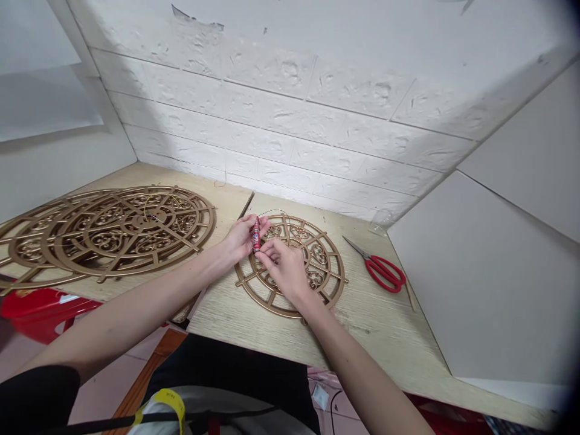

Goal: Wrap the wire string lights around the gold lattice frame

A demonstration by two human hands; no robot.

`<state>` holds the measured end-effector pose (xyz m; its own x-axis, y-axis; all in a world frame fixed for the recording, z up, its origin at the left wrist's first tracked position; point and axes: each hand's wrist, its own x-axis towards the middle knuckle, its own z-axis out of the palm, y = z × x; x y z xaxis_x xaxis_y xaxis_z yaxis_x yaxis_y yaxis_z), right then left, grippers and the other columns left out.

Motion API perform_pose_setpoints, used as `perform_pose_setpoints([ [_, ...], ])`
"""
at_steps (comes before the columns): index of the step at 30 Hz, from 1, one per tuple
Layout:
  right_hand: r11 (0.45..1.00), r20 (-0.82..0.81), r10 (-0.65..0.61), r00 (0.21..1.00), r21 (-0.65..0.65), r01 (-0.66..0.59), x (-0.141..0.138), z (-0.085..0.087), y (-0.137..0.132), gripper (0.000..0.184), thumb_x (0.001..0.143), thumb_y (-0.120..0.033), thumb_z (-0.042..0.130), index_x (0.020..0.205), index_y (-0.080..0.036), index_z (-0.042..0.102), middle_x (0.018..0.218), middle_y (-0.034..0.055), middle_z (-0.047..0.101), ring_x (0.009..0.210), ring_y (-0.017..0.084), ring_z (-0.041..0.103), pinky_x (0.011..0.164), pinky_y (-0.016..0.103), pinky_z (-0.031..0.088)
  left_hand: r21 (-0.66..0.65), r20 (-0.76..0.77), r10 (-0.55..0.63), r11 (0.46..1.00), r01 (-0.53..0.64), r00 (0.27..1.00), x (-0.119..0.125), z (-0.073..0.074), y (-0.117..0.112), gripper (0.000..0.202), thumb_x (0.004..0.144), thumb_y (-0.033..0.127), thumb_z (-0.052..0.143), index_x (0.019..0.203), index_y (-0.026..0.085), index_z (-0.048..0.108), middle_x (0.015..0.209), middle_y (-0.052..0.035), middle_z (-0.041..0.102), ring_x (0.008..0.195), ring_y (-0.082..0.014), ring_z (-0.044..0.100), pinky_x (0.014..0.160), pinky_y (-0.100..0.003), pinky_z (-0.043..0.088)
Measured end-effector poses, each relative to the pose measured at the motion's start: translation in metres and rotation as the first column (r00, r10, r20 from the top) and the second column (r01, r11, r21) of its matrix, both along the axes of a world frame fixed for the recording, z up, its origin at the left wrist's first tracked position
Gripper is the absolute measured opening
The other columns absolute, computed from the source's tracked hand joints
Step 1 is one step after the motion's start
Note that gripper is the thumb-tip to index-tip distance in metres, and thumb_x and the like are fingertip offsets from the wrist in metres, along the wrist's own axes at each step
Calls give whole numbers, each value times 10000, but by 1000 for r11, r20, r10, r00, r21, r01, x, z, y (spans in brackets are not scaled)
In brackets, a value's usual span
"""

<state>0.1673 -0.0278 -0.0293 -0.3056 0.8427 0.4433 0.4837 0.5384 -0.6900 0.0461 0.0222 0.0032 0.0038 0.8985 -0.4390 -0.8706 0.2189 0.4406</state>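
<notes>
Between the fingers of my left hand is a small red battery, held roughly upright above a round gold lattice panel. My right hand pinches at the battery's lower end. What sits in that pinch is too small to make out. From near the top of the battery a thin wire arcs over to the right and down behind my right hand. Both hands partly cover the panel, which lies flat on the wooden table.
To the left, several similar gold panels lie overlapped, with thin wires on top. Red-handled scissors rest on the right of the table. A white brick-patterned wall closes off the back. A red plastic stool or basin stands below left.
</notes>
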Motion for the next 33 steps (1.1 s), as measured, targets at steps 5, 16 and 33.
perform_pose_setpoints([
  [5, 1000, 3, 18, 1000, -19, -18, 0, -1, 0, 38, 858, -204, 641, 823, -200, 629, 753, 5, 712, 657, 149, 680, 653, 259, 525, 21, -66, 12, 1000, -11, 998, 0, -3, 1, 186, 907, 51, 482, 749, 133, 533, 694, -49, 618, 626, -103, 637, 633, -194, 558],
  [16, 983, -60, 22, 998, -180, -32, 2, 1, 2, 137, 825, -224, 657, 939, -228, 580, 679, -45, 697, 550, 152, 659, 584, 268, 505, 17, -94, -26, 999, 27, 995, 1, 2, -2, 191, 902, 47, 483, 737, 134, 520, 698, -54, 629, 565, -104, 626, 545, -185, 527],
  [33, 994, 70, 102, 992, -43, -99, 3, 6, -1, 245, 863, -118, 580, 1031, -229, 720, 759, -9, 714, 626, 142, 635, 652, 240, 467, 40, -135, -35, 998, 41, 990, 4, 3, -7, 236, 898, 26, 464, 693, 133, 513, 693, -60, 631, 604, -107, 636, 591, -184, 531],
])
